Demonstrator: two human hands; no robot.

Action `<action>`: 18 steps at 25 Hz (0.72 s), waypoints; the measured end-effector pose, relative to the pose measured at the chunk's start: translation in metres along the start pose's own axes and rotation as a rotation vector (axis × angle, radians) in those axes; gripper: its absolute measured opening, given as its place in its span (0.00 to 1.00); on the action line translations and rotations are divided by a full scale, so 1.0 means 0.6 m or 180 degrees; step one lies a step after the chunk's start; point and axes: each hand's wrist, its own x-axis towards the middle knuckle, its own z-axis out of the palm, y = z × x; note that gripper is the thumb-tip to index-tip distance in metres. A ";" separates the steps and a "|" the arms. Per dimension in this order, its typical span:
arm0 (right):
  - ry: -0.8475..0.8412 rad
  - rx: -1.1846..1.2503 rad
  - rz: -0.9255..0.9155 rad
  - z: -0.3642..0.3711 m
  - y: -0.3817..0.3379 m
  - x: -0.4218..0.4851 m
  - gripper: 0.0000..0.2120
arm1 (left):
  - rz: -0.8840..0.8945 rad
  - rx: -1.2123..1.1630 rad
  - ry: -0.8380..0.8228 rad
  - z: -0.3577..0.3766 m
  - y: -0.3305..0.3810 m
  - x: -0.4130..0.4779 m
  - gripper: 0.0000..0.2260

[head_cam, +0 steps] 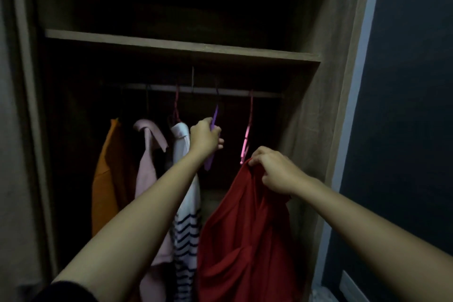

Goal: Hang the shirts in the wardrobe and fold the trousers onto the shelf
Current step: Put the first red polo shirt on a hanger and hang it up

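Inside the dim wardrobe, my left hand (pixel 205 137) is closed around a purple hanger (pixel 213 117) that hooks on the rail (pixel 232 92). My right hand (pixel 272 169) pinches the top of a red shirt (pixel 245 233), which hangs down from my fingers just below an empty pink hanger (pixel 246 138). On the rail to the left hang an orange shirt (pixel 107 179), a pale pink shirt (pixel 149 154) and a white shirt with dark stripes (pixel 187 223). No trousers are in view.
A wooden shelf (pixel 181 45) runs across above the rail, its top dark. The wardrobe's right side panel (pixel 326 81) stands close to my right hand. A dark blue wall (pixel 404 105) lies to the right.
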 end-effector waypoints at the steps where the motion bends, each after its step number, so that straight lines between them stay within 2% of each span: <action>1: 0.0004 0.0017 0.0032 0.008 -0.012 -0.006 0.24 | 0.0185 0.0598 0.0115 -0.033 -0.003 -0.025 0.11; 3: -0.0006 0.0031 0.0164 0.026 -0.019 -0.012 0.24 | 0.0558 0.1870 0.0337 -0.093 -0.010 -0.068 0.11; 5: -0.0173 0.0114 0.0326 0.052 -0.037 -0.021 0.24 | 0.0635 0.2346 0.0422 -0.170 -0.016 -0.120 0.13; 10: -0.0594 0.0210 0.0595 0.106 -0.096 -0.051 0.25 | 0.0825 0.2006 0.0654 -0.374 -0.057 -0.291 0.10; 14: -0.0535 0.0253 0.0623 0.100 -0.125 -0.061 0.27 | 0.0985 0.1941 0.0400 -0.491 -0.100 -0.402 0.08; 18: -0.0774 0.0006 0.0310 0.069 -0.174 -0.079 0.33 | 0.1266 0.1799 -0.0068 -0.539 -0.117 -0.440 0.20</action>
